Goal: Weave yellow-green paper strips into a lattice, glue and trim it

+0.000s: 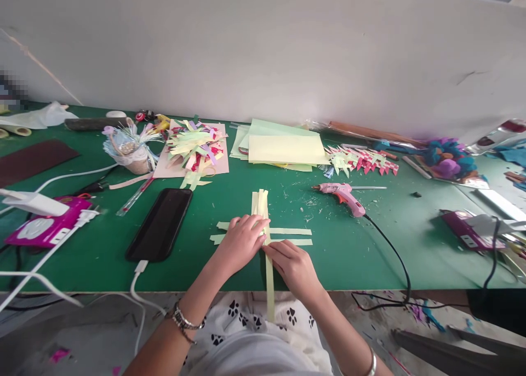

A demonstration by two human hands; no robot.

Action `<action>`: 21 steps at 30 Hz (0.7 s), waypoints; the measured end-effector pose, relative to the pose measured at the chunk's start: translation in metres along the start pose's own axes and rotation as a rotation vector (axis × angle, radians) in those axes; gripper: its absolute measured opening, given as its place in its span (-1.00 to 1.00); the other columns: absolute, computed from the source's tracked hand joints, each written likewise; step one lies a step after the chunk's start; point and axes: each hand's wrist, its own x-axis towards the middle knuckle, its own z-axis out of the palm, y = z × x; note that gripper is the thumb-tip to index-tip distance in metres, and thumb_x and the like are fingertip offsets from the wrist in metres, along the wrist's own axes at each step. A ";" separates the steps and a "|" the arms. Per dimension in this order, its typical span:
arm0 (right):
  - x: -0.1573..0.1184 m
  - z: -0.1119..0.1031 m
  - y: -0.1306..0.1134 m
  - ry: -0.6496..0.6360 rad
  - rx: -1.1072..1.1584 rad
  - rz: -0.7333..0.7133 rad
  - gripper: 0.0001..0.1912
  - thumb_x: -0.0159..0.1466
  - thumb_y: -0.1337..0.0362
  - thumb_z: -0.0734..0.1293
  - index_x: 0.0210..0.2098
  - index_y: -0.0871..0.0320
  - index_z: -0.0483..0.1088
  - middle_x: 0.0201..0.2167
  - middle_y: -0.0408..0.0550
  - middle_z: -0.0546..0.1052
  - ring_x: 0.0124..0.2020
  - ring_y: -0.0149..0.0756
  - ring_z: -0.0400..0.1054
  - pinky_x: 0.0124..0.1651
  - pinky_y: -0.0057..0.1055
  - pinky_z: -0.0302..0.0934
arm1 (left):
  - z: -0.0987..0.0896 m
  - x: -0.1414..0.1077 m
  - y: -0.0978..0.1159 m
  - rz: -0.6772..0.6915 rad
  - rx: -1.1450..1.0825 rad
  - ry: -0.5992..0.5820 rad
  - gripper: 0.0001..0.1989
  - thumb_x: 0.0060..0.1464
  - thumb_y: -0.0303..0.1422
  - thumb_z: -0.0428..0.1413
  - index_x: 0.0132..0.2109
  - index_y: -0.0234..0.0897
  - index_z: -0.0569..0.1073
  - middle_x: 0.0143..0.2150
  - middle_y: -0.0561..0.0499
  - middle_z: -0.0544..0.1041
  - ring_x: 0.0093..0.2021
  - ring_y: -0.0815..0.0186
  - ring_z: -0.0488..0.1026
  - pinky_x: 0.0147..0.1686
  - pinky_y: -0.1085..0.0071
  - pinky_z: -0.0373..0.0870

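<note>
Several pale yellow and green paper strips (291, 232) cross each other on the green table in front of me. My left hand (245, 234) rests on the crossing, its fingers bent and pressing on the strips. From the right, my right hand (292, 262) pinches a long yellow strip (269, 288) just below the crossing. That strip hangs over the table's front edge toward my lap. The middle of the crossing is hidden under my fingers.
A pink glue gun (343, 195) lies to the right, a black phone (160, 225) on its cable to the left. Behind are paper sheets (287, 148), a heap of cut strips (195, 146) and woven paper pieces (370, 161). Purple power strips (53, 222) stand at both sides.
</note>
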 end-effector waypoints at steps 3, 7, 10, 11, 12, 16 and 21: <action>0.001 0.000 -0.001 -0.043 -0.005 -0.006 -0.73 0.30 0.39 0.11 -0.26 0.18 0.44 -0.38 -0.02 0.48 -0.39 -0.38 0.33 -0.39 -0.47 0.28 | -0.001 0.000 0.001 -0.002 -0.017 0.006 -0.67 0.25 -0.35 -0.21 0.11 -0.19 0.23 0.06 -0.06 0.38 -0.03 0.21 0.32 -0.05 0.21 0.12; 0.002 -0.003 0.000 -0.112 0.054 0.003 -0.72 0.30 0.40 0.09 -0.19 0.17 0.42 -0.32 0.00 0.47 -0.33 -0.34 0.33 -0.35 -0.44 0.32 | -0.015 -0.006 -0.002 -0.006 -0.011 0.084 -0.66 0.24 -0.31 -0.18 0.13 -0.15 0.21 0.08 -0.07 0.36 0.03 0.19 0.28 0.00 0.18 0.07; 0.001 -0.004 0.001 -0.135 0.088 0.034 -0.69 0.28 0.43 0.09 -0.10 0.18 0.38 -0.25 0.01 0.47 -0.29 -0.32 0.32 -0.30 -0.40 0.35 | -0.028 -0.019 -0.008 -0.077 0.023 0.208 -0.67 0.22 -0.30 -0.15 0.10 -0.17 0.23 0.08 -0.10 0.33 0.07 0.16 0.25 0.04 0.16 0.05; 0.000 -0.004 0.002 -0.139 0.090 0.041 -0.68 0.27 0.45 0.09 -0.09 0.19 0.37 -0.23 0.02 0.46 -0.28 -0.31 0.32 -0.29 -0.39 0.35 | -0.031 -0.025 -0.010 -0.095 0.022 0.235 -0.68 0.21 -0.30 -0.14 0.09 -0.17 0.23 0.08 -0.10 0.34 0.07 0.15 0.26 0.04 0.17 0.07; 0.000 -0.004 0.002 -0.140 0.089 0.043 -0.68 0.27 0.46 0.08 -0.09 0.19 0.37 -0.22 0.02 0.46 -0.27 -0.31 0.32 -0.29 -0.39 0.35 | -0.033 -0.031 -0.012 -0.107 0.016 0.246 -0.69 0.20 -0.30 -0.14 0.08 -0.17 0.23 0.06 -0.09 0.34 0.06 0.16 0.26 0.03 0.18 0.09; -0.002 -0.001 0.003 -0.116 0.022 0.035 -0.66 0.28 0.47 0.06 -0.11 0.15 0.38 -0.23 0.02 0.46 -0.27 -0.31 0.32 -0.35 -0.41 0.34 | -0.036 -0.050 -0.013 -0.110 0.037 0.280 -0.76 0.16 -0.31 -0.08 -0.03 -0.18 0.30 0.00 -0.08 0.37 0.02 0.15 0.29 -0.02 0.19 0.13; -0.001 0.002 0.006 -0.108 -0.070 0.042 -0.70 0.27 0.45 0.10 -0.16 0.14 0.40 -0.27 0.01 0.46 -0.30 -0.31 0.32 -0.38 -0.43 0.30 | -0.033 -0.064 -0.007 -0.087 0.066 0.349 -0.84 0.13 -0.36 -0.05 -0.38 -0.24 0.37 -0.34 0.00 0.41 -0.31 0.28 0.37 -0.27 0.32 0.25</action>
